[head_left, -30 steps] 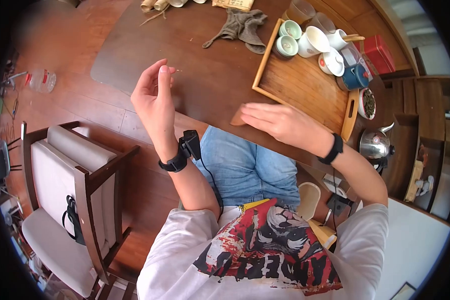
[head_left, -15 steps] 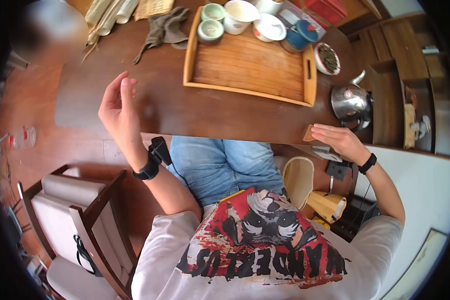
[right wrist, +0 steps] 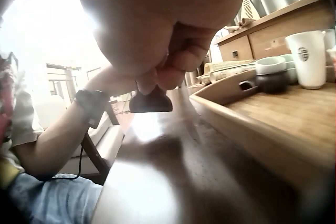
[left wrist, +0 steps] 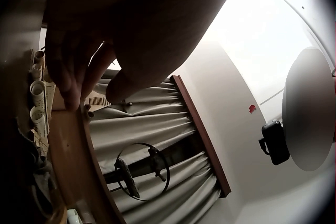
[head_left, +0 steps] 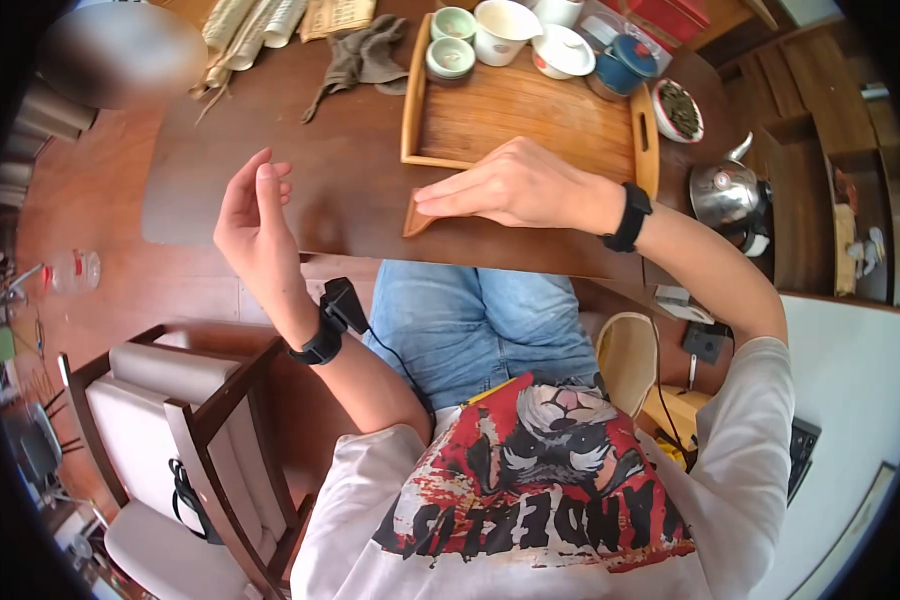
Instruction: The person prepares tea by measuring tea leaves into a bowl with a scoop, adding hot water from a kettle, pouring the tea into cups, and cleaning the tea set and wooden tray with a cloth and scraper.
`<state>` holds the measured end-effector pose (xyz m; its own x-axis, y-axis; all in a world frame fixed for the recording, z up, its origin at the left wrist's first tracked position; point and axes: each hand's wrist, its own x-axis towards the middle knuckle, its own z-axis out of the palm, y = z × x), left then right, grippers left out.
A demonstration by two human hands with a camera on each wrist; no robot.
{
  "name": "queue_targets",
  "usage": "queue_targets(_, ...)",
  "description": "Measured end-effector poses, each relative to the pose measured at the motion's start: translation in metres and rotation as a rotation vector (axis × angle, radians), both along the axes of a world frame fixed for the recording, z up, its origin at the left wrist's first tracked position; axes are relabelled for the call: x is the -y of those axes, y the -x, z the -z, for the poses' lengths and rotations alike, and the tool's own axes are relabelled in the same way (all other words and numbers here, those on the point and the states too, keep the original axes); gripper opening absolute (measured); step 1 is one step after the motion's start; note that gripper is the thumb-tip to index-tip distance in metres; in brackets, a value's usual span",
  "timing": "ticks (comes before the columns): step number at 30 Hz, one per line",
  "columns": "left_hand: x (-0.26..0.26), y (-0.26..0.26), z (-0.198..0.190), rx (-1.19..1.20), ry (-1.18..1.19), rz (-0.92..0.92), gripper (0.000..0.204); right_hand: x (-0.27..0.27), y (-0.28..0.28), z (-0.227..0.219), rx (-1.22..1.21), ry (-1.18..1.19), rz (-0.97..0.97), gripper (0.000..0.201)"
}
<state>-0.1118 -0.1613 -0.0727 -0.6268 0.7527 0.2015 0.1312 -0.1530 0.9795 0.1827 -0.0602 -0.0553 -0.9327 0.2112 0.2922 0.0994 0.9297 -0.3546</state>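
My right hand (head_left: 515,185) pinches a small brown piece with a flared, straight-edged end (head_left: 413,214), like a little scraper, between thumb and fingers. In the right wrist view the flared end (right wrist: 151,103) shows dark, close over the glossy tabletop (right wrist: 205,155). The hand is at the table's front part, just before the wooden tray (head_left: 440,160). My left hand (head_left: 255,215) is raised over the table's left part, palm turned inward, fingers loosely bent with nothing in them. It appears as a dark shape (left wrist: 142,29) in the left wrist view.
Green cups (head_left: 451,57), a white pitcher (head_left: 505,35), a lidded white bowl (head_left: 564,52) and a blue pot (head_left: 625,66) crowd the tray's far side. A bowl of leaves (head_left: 678,112) and a steel kettle (head_left: 728,195) stand right. A grey cloth (head_left: 360,60) lies behind; a chair (head_left: 170,430) stands left.
My right hand went with the brown piece to the table's right end beside the kettle, then came back left to before the tray. The left hand stays raised in much the same pose.
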Motion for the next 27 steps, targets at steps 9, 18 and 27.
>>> queue_targets(9, 0.000, 0.001, 0.001, -0.046, 0.043, -0.026, 0.033, 0.002, -0.002, 0.038, 0.036, -0.118, 0.100, 0.060)
queue_targets(18, -0.009, -0.014, -0.002, -0.047, 0.056, 0.027, 0.033, 0.050, -0.193, -0.003, 0.318, -0.161, 0.266, 0.070)
queue_targets(27, -0.021, -0.032, 0.007, -0.070, 0.069, 0.142, 0.033, 0.081, -0.298, -0.049, 0.403, 0.069, 0.484, 0.052)
